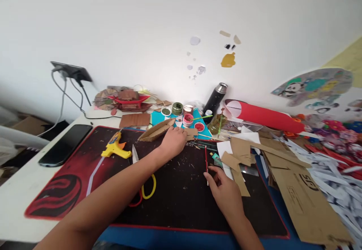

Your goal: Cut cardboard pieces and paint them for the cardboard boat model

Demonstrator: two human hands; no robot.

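Observation:
My left hand (pixel 173 141) reaches forward over the black and red mat (pixel 70 178) and rests on a small cardboard piece (pixel 191 133) beside a folded cardboard boat shape (pixel 157 130). My right hand (pixel 224 189) lies on the mat near its right side, fingers pinching the lower end of a thin red-handled brush (pixel 206 159). Brown cardboard scraps (pixel 236 157) lie just right of that hand.
A yellow glue gun (pixel 115 148), a knife (pixel 135 154) and scissors (pixel 147 191) lie left of my arm. A phone (pixel 66 144) sits at the left. Paint pots (pixel 188 120), a black flask (pixel 215 98), a red roll (pixel 263 116) and large cardboard sheets (pixel 305 201) crowd the back and right.

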